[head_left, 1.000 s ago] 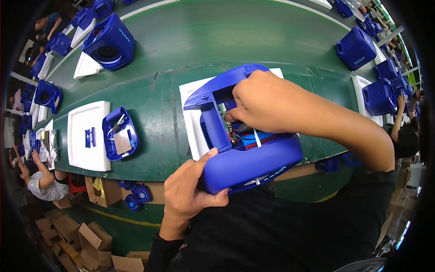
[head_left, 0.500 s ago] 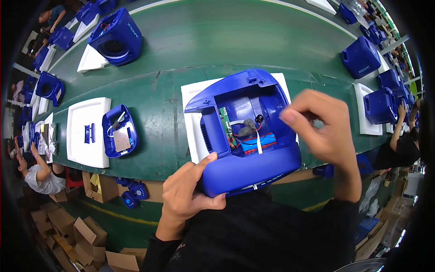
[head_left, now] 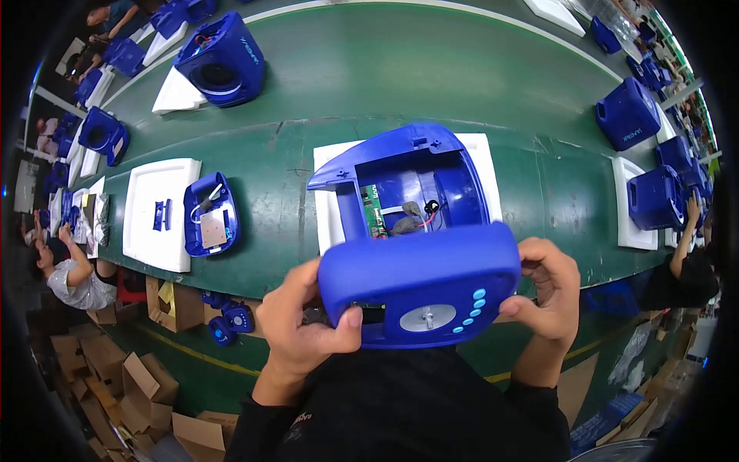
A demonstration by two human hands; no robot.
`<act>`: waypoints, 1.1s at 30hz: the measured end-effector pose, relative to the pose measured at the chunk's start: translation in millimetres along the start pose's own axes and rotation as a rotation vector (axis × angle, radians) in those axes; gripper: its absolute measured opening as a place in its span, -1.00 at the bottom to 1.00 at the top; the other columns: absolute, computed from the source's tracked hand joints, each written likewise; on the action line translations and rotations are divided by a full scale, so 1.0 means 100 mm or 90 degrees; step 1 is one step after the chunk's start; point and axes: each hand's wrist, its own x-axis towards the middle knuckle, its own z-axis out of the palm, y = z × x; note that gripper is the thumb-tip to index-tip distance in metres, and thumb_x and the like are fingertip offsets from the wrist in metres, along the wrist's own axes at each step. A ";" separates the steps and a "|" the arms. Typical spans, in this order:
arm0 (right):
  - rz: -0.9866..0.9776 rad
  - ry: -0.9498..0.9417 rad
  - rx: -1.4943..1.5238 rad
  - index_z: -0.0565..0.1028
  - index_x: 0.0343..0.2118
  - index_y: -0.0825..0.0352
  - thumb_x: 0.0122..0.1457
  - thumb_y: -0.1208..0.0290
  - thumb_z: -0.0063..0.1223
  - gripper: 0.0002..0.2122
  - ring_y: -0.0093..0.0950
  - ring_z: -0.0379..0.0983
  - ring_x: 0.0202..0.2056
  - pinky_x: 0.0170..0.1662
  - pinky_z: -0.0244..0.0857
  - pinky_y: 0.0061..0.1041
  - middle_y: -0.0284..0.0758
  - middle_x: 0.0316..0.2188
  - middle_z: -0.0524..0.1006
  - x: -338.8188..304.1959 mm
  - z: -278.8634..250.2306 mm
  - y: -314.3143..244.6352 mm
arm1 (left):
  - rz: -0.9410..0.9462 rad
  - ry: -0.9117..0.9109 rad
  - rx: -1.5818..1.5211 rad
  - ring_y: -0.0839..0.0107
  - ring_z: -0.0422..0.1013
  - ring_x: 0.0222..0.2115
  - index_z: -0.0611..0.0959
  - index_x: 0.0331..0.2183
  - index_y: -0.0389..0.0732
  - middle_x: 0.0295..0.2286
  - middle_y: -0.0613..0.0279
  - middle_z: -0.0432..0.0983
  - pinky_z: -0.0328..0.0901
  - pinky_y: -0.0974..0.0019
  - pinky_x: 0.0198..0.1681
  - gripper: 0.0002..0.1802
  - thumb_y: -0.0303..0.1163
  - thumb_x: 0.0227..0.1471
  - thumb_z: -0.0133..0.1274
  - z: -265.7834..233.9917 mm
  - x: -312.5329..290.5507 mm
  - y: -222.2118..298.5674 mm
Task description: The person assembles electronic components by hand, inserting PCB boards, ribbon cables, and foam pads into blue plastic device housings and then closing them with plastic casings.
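Observation:
Both hands grip a blue plastic housing (head_left: pixel 419 258), one at each side of its near end. My left hand (head_left: pixel 304 323) is closed round the left corner, thumb on the front face. My right hand (head_left: pixel 548 289) is closed on the right corner, thumb also against the front. The housing is tilted so its front shows a silver round knob plate (head_left: pixel 428 317) and a column of light-blue buttons (head_left: pixel 473 310). Its top is open, with a green circuit board (head_left: pixel 373 212), wires and grey lumps inside. A white foam pad (head_left: pixel 327 219) lies beneath the far part.
To the left, a blue shell (head_left: pixel 211 215) with a wired board sits beside a white foam tray (head_left: pixel 158 231) bearing two small blue strips. Blue cabinets (head_left: pixel 225 65) stand along the green belt. Co-workers (head_left: pixel 69 277) work at either side. Cardboard boxes (head_left: pixel 146 381) are on the floor.
The housing's near end has been tipped up, so its front face shows. My right hand has come down from above the right side and taken hold of its right corner.

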 end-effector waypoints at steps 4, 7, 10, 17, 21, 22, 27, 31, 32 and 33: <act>-0.015 0.162 0.002 0.55 0.21 0.54 0.31 0.35 0.43 -0.49 -0.60 0.52 -0.20 -0.10 0.43 -0.61 -0.32 -0.14 0.56 0.38 0.30 -0.15 | -0.149 0.073 -0.108 0.58 0.58 -0.36 0.38 0.23 -0.43 -0.34 0.06 0.79 0.41 0.52 -0.26 -0.28 -0.38 0.14 0.29 0.01 0.28 0.31; -0.039 0.185 -0.097 0.58 0.24 0.49 0.37 0.35 0.35 -0.54 -0.62 0.47 -0.23 -0.14 0.39 -0.62 -0.34 -0.16 0.54 0.67 0.35 -0.16 | -0.183 0.034 -0.035 0.64 0.49 -0.47 0.34 0.38 -0.40 -0.50 0.18 0.70 0.32 0.46 -0.39 -0.24 -0.36 0.28 0.23 0.03 0.70 0.35; -0.073 0.155 -0.252 0.60 0.24 0.47 0.42 0.30 0.28 -0.56 -0.58 0.45 -0.25 -0.16 0.39 -0.58 -0.28 -0.14 0.56 0.79 0.37 -0.12 | -0.234 -0.031 0.051 0.65 0.40 -0.61 0.61 0.21 -0.39 -0.65 0.19 0.58 0.22 0.40 -0.53 -0.45 -0.31 0.28 0.23 -0.01 0.84 0.32; 0.050 0.151 -0.217 0.56 0.27 0.49 0.50 0.26 0.14 -0.56 -0.51 0.59 -0.27 -0.19 0.44 -0.47 -0.12 -0.22 0.72 0.78 0.48 -0.25 | -0.243 -0.052 0.034 0.61 0.35 -0.69 0.70 0.09 -0.41 -0.70 0.18 0.51 0.19 0.33 -0.56 -0.51 -0.27 0.26 0.21 -0.07 0.94 0.25; 0.081 0.125 -0.263 0.54 0.27 0.50 0.52 0.25 0.08 -0.55 -0.52 0.59 -0.36 -0.19 0.45 -0.48 -0.08 -0.41 0.70 0.88 0.49 -0.37 | -0.262 -0.070 0.037 0.59 0.35 -0.70 0.71 0.08 -0.40 -0.70 0.18 0.50 0.19 0.31 -0.57 -0.50 -0.22 0.28 0.19 -0.13 0.98 0.14; 0.086 0.123 -0.278 0.54 0.28 0.50 0.52 0.25 0.06 -0.55 -0.52 0.59 -0.37 -0.20 0.45 -0.48 -0.05 -0.42 0.68 0.90 0.51 -0.40 | -0.278 -0.085 0.035 0.58 0.34 -0.70 0.71 0.09 -0.39 -0.71 0.18 0.49 0.19 0.30 -0.57 -0.49 -0.21 0.28 0.19 -0.13 0.99 0.11; 0.087 0.146 -0.304 0.53 0.29 0.48 0.53 0.25 0.02 -0.56 -0.51 0.57 -0.41 -0.23 0.44 -0.45 -0.04 -0.44 0.66 0.85 0.58 -0.35 | -0.299 -0.127 0.031 0.51 0.41 -0.66 0.70 0.05 -0.35 -0.64 0.12 0.56 0.24 0.28 -0.54 -0.54 -0.20 0.29 0.17 -0.17 0.98 0.18; 0.109 0.157 -0.325 0.54 0.29 0.46 0.52 0.24 0.03 -0.56 -0.53 0.58 -0.38 -0.20 0.45 -0.45 -0.03 -0.43 0.66 0.85 0.62 -0.36 | -0.256 -0.110 -0.022 0.31 0.59 -0.44 0.64 0.10 -0.33 -0.46 0.05 0.66 0.44 0.20 -0.27 -0.51 -0.15 0.33 0.14 -0.11 0.87 -0.04; 0.101 0.156 -0.314 0.53 0.30 0.46 0.52 0.24 0.03 -0.55 -0.54 0.58 -0.36 -0.18 0.45 -0.46 -0.03 -0.41 0.67 0.85 0.63 -0.36 | -0.249 -0.119 -0.038 0.21 0.61 -0.24 0.61 0.13 -0.31 -0.26 -0.04 0.67 0.44 0.15 -0.08 -0.48 -0.11 0.36 0.13 -0.13 0.85 -0.07; 0.100 0.154 -0.316 0.53 0.30 0.46 0.52 0.24 0.03 -0.55 -0.54 0.58 -0.36 -0.18 0.45 -0.46 -0.03 -0.41 0.67 0.86 0.65 -0.35 | -0.250 -0.117 -0.040 0.21 0.61 -0.24 0.61 0.13 -0.31 -0.26 -0.04 0.67 0.44 0.15 -0.08 -0.48 -0.11 0.36 0.13 -0.12 0.83 -0.14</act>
